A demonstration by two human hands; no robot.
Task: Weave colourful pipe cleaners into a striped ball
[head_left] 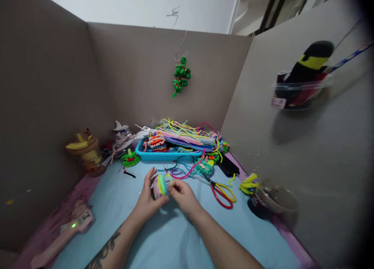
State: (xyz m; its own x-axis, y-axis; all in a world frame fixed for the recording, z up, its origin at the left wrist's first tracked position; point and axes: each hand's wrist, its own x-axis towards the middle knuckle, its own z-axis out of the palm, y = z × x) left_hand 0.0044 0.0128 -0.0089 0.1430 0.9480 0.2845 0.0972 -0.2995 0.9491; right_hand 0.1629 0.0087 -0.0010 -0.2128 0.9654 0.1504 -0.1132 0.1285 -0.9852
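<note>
A roll of pipe cleaners (160, 186) in pink, yellow and mint bands is held up over the blue cloth. My left hand (150, 193) wraps around its left side, thumb underneath and fingers behind. With thumb and fingertips, my right hand (181, 193) pinches a pale green strand at the roll's right edge. Just beyond the hands lie loose pink, blue and purple pipe cleaners (187, 171). To the right, scissors (223, 193) with red and yellow handles rest on the cloth.
Behind stands a blue tray (168, 156) heaped with pipe cleaners (187, 134). A black phone (228, 167) and a dark-based jar (263, 206) are at right. A pink glue gun (70, 232) lies at left, near a pot (90, 156). Grey panels (140, 74) enclose the table.
</note>
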